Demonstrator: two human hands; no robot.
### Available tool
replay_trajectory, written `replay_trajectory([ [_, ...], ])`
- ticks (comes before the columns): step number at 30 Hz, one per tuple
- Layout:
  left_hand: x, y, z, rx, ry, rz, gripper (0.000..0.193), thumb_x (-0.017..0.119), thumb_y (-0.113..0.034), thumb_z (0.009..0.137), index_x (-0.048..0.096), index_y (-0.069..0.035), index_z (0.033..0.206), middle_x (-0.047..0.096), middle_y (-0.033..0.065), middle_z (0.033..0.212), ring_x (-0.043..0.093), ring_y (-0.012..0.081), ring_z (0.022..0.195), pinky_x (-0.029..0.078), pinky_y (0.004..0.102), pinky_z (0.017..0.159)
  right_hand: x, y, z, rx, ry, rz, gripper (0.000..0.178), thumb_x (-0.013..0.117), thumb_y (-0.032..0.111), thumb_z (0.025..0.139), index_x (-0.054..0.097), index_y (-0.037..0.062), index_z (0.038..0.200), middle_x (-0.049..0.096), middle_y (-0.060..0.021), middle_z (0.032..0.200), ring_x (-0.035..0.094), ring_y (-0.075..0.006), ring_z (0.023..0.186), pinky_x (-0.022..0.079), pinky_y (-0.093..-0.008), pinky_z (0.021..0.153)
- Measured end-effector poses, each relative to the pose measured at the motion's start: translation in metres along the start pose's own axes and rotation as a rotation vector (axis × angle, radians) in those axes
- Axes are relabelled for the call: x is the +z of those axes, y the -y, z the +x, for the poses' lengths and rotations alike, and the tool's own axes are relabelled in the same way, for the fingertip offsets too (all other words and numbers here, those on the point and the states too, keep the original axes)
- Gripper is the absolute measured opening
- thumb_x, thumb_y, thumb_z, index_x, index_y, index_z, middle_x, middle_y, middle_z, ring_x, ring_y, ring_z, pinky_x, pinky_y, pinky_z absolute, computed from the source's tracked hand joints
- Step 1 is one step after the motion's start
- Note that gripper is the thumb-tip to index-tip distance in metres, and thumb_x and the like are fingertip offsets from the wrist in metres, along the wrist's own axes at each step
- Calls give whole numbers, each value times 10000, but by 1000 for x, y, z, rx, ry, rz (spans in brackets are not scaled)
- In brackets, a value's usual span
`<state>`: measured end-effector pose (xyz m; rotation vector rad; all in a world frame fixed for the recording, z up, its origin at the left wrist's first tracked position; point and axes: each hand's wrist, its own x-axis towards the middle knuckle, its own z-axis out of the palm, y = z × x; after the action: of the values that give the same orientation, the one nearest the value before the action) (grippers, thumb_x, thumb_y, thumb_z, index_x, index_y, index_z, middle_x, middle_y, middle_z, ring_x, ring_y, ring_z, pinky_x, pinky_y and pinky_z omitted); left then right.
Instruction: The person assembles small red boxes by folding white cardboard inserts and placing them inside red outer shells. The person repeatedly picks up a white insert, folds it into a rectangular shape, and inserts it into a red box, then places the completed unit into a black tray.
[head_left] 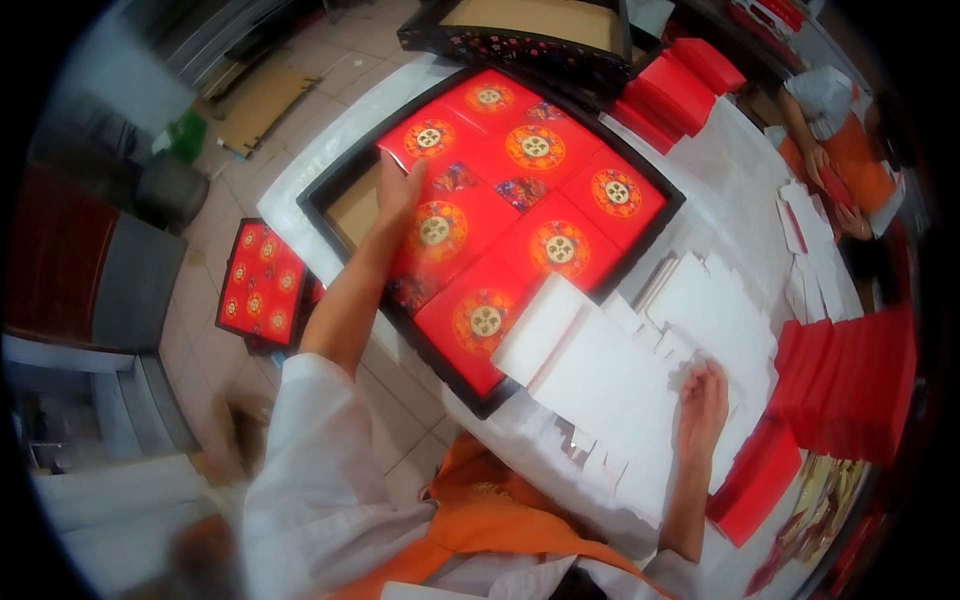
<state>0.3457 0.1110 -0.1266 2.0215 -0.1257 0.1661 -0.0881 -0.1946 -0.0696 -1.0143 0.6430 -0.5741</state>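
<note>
A black-rimmed tray [598,291] on the table holds several red boxes [566,205] with round orange-and-gold medallions. My left hand [402,192] is at the tray's left side, thumb on top of the red box [405,148] in the far-left corner. Its other fingers go down past the box's side, largely hidden. Beside them the tray's brown bottom [357,210] shows. My right hand [703,405] is over a pile of flat white carton blanks [610,385], fingers curled together. What they pinch, if anything, I cannot make out. One blank overlaps the tray's near-right corner.
Red box stacks [850,385] stand at the right, near ribbon-like strips [825,500]. More red boxes [675,95] and a dark flowered tray [520,55] are at the back. A filled tray [262,283] stands low at left. Another person [835,130] works at far right.
</note>
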Motion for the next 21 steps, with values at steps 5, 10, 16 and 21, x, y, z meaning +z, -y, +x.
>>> replay_trajectory([
  [5,-4,14,19,104,195,334,634,616,-304,777,338,48,1223,523,245,1106,538,351,1000,455,398,795,-10,-7,-10,15,-62,-60,226,450,154,913,502,9,1079,546,-47,852,524,-121,765,452,-246,701],
  [10,0,-75,-81,429,42,420,580,560,-318,835,373,35,1256,424,235,1240,436,313,1139,374,387,926,-35,45,-34,-352,-58,-804,251,441,174,907,512,8,1081,574,-105,1014,536,-169,938,428,-290,814],
  [16,-6,-100,-233,659,357,244,449,602,-173,802,445,38,1166,499,233,1075,463,363,1030,368,445,873,-98,39,-95,-470,-321,-1543,402,456,148,875,386,-2,1242,392,-187,1276,387,-276,1180,303,-346,985],
  [21,19,-124,-274,669,159,490,513,583,-150,802,366,26,1232,442,236,1172,404,374,1107,315,458,917,-87,15,-108,-236,-324,-1248,544,477,166,862,253,-31,1317,302,-215,1341,316,-311,1230,235,-359,1022],
])
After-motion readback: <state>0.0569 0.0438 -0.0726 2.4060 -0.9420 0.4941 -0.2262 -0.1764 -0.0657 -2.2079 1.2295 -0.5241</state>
